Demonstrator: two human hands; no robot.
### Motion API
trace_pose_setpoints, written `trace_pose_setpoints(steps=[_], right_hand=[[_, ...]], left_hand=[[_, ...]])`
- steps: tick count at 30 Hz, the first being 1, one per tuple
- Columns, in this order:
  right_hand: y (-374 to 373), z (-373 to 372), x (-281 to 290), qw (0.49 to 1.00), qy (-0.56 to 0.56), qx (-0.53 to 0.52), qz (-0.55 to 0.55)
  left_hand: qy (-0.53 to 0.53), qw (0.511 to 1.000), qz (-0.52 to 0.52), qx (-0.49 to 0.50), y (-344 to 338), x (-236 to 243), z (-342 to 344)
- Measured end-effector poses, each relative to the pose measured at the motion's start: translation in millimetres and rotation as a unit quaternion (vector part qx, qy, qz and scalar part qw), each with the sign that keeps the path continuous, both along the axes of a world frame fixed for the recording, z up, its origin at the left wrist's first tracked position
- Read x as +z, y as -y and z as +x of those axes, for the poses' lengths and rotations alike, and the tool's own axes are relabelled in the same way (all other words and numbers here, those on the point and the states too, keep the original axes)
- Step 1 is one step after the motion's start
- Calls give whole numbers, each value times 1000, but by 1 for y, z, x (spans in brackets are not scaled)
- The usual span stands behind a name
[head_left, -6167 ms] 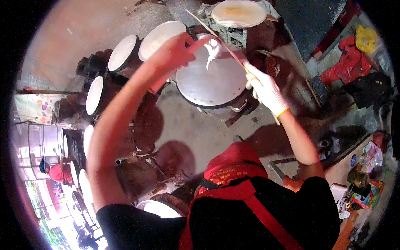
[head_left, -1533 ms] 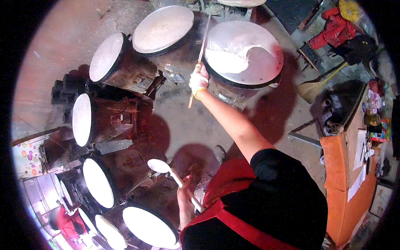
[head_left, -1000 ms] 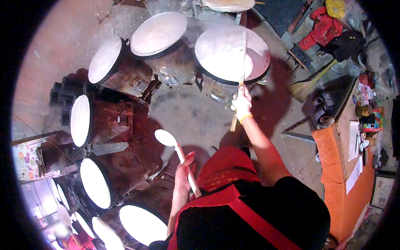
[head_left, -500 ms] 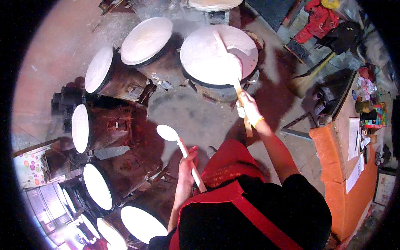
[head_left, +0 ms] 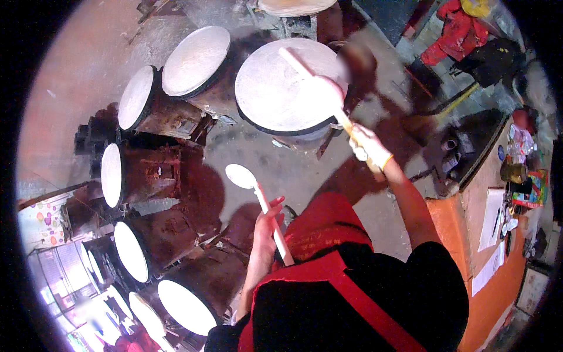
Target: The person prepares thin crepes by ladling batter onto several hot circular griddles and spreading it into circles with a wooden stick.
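Observation:
My right hand [head_left: 369,148], in a white glove with a yellow cuff, grips a long wooden spreader [head_left: 343,120]. The spreader's pale far part lies across a large round griddle [head_left: 267,88] coated with something white; glare hides just how they meet. My left hand [head_left: 267,232] is wrapped around the wooden handle of a ladle [head_left: 240,175] with a round white head. The ladle is held up in front of my red apron [head_left: 325,226], apart from the griddles.
More white-topped round griddles on drum-like stoves curve around the left, among them a tilted-looking one [head_left: 196,61] and another [head_left: 111,175]. At the right stands a table [head_left: 476,234] with papers and an orange side. A broom [head_left: 457,98] and red cloth [head_left: 454,38] lie at far right.
My right hand has swung a little right with the spreader, whose far end now points farther left. The greyer patch at the griddle's right side no longer shows. The whole view has shifted slightly.

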State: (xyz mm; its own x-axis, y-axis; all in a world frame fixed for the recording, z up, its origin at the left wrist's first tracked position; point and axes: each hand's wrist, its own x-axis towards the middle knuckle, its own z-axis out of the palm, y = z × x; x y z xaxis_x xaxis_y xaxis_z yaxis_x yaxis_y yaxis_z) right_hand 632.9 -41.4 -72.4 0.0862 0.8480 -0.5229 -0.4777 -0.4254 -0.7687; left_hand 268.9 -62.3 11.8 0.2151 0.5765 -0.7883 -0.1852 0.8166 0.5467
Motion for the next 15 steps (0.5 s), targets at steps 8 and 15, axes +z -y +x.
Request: trace_pose_setpoints(steps=[8, 15], right_hand=[[-77, -28, 26, 992, 120, 28, 32], [-41, -65, 10, 935, 56, -331, 119]], left_hand=[[5, 999, 33, 34, 7, 10, 30], [-65, 992, 109, 14, -5, 44, 25]])
